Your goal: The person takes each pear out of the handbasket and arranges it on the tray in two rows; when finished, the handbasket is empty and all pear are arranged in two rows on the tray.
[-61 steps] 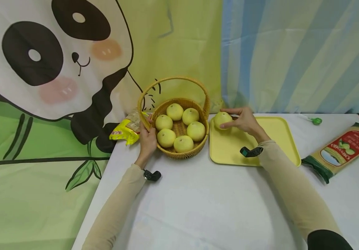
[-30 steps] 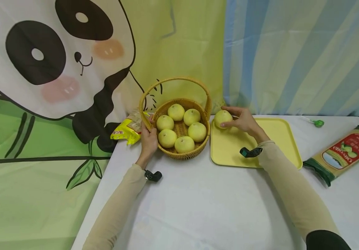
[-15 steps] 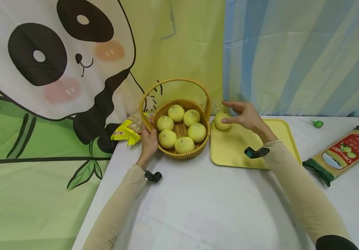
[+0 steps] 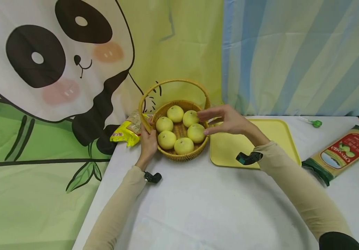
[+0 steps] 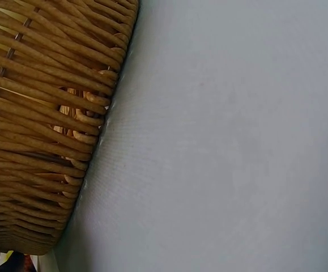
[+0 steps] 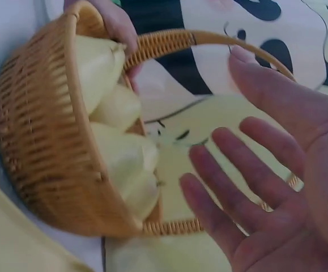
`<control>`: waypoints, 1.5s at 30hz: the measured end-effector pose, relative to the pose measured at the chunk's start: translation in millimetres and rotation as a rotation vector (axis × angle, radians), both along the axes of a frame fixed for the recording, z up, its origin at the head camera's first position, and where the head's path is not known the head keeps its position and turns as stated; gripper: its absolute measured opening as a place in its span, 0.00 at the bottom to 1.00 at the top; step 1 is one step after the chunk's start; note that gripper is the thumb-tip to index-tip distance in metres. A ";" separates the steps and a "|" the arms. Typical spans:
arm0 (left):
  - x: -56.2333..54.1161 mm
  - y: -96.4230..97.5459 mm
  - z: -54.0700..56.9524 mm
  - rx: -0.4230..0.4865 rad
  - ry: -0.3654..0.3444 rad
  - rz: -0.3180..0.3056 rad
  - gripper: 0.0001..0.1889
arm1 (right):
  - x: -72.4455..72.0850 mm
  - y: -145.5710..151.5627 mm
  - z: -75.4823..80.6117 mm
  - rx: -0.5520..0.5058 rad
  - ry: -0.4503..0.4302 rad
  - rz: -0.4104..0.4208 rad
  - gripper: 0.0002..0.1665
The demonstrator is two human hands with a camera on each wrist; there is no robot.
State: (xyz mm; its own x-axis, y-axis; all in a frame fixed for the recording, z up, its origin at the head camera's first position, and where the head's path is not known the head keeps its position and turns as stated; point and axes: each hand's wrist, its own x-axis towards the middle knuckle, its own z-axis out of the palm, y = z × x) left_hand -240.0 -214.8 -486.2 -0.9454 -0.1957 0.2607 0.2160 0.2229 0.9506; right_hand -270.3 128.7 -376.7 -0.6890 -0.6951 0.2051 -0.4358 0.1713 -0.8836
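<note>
A wicker basket [image 4: 182,158] holds a ring of several round, pale yellow-green melons [image 4: 184,146]. My left hand [image 4: 148,144] grips its left side, where the tall handle [image 4: 174,80] meets the rim; in the right wrist view the left hand's fingers [image 6: 118,25] show at that spot. The left wrist view has only the woven wall [image 5: 45,124] beside white cloth. My right hand [image 4: 226,121] is over the basket's right rim, fingers spread and holding nothing, fingertips overlapping the melons at the right. The melon at the yellow tray's [image 4: 254,159] left corner is hidden behind this hand.
A yellow snack bag [image 4: 126,133] lies left of the basket, close to the left hand. Right of the tray are a large brown-and-green Orivoila packet [image 4: 341,152] and a green lollipop [image 4: 316,123]. A printed panda curtain [image 4: 179,52] hangs behind the white table [image 4: 195,205].
My right hand held the melon at the tray's left corner, let go of it, lifted away, then moved left to the basket's rim. The left hand stays on the basket.
</note>
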 end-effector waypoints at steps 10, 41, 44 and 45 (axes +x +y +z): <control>-1.0 0.0 -0.2 0.041 0.005 -0.030 0.19 | 6.3 -56.1 -5.2 0.250 0.038 0.208 0.39; 3.3 2.3 0.7 0.065 0.026 -0.018 0.20 | 12.2 -114.0 -6.6 0.681 0.158 0.292 0.19; 3.5 1.8 2.9 0.064 0.030 -0.032 0.20 | 12.2 -114.1 -7.8 0.670 0.173 0.299 0.21; 2.8 1.6 2.8 0.059 0.031 -0.028 0.20 | 12.5 -114.5 -9.1 0.670 0.179 0.300 0.21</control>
State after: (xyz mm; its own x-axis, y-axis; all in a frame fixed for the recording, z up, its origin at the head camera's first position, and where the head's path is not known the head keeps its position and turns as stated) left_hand -237.2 -213.2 -483.5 -0.9425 -0.1852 0.2783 0.2505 0.1599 0.9548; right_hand -257.8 14.1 -385.8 -0.4465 -0.8630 -0.2362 -0.6754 0.4982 -0.5437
